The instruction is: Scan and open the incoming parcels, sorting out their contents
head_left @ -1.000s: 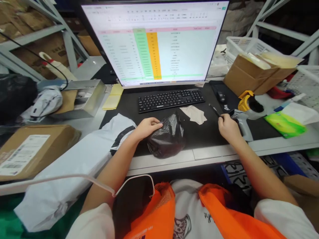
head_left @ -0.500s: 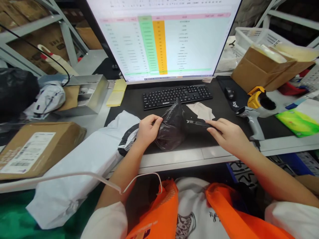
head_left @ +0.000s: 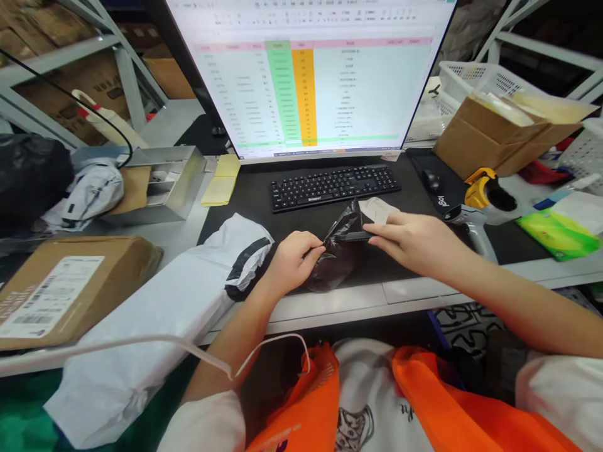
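Observation:
My left hand [head_left: 296,256] pinches the edge of a black plastic bag [head_left: 332,267] just above the front of the desk. My right hand [head_left: 400,242] is closed round a box cutter [head_left: 355,236] with a black handle. The cutter's front end meets the bag close to my left fingertips; its blade is hidden there. Behind my right fingers lies a crumpled pale paper piece [head_left: 377,210]. Left of my left hand, a long white plastic package [head_left: 174,301] with a black band slants across the desk edge.
A keyboard [head_left: 334,187] lies below the monitor [head_left: 306,81]. On the right are a mouse [head_left: 430,181], a barcode scanner [head_left: 478,232], a yellow tape dispenser [head_left: 480,188] and a green packet [head_left: 560,232]. A labelled cardboard box [head_left: 113,276] stands at left. A white cable [head_left: 155,339] crosses in front.
My right hand has moved left, bringing the box cutter from beside the black bag onto it. My left hand has shifted slightly right and down, and the bag's top is more bunched.

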Available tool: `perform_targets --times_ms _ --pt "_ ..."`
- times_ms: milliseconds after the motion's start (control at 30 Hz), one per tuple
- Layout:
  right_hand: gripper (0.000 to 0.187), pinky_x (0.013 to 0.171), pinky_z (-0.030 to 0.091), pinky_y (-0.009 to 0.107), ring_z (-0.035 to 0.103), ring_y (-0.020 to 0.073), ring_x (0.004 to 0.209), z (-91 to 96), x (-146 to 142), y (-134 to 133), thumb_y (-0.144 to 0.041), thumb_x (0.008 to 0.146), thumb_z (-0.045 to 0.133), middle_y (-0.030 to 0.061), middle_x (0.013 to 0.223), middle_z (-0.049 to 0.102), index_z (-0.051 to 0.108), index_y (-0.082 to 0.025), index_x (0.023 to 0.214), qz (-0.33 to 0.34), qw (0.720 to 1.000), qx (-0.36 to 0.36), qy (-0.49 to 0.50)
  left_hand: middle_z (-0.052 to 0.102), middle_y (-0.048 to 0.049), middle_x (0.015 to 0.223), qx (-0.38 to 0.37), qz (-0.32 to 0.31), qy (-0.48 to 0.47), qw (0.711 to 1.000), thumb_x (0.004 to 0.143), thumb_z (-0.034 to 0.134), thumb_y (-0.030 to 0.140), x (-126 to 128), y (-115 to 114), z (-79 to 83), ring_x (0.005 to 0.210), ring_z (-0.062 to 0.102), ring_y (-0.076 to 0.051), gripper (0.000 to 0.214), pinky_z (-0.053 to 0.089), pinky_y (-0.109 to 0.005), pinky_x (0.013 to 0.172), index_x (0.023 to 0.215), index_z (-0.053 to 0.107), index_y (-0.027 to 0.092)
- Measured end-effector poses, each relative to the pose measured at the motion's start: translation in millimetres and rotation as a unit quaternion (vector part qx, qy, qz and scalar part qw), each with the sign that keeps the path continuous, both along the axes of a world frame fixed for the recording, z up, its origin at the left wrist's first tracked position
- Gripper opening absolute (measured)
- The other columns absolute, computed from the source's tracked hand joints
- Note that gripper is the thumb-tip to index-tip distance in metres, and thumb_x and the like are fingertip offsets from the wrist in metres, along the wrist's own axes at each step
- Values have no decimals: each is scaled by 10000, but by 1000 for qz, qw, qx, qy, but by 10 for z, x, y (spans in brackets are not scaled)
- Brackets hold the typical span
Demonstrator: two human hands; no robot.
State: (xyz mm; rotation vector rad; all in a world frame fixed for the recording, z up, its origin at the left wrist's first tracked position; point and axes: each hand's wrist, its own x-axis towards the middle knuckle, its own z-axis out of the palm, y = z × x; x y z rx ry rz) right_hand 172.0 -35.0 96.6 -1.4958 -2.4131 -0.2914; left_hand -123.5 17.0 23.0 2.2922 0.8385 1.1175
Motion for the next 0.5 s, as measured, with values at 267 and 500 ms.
perform_targets --times_ms 267,500 --pt "357 856 480 424 677 297 949 -178 1667 541 -399 1032 614 172 1039 781 817 -146 1183 -319 943 6 91 728 -38 851 -119 23 28 992 961 559 372 -34 39 47 796 660 -195 232 527 -319 776 930 708 197" --pt "300 984 543 485 691 335 1112 -812 839 157 -333 966 606 179 1222 739 794 -162 1127 -178 974 -64 127 666 -20 720 -191 -25 222 956 951 562 579 245 327 541 667 570 -183 440 376 -306 624 740 635 199"
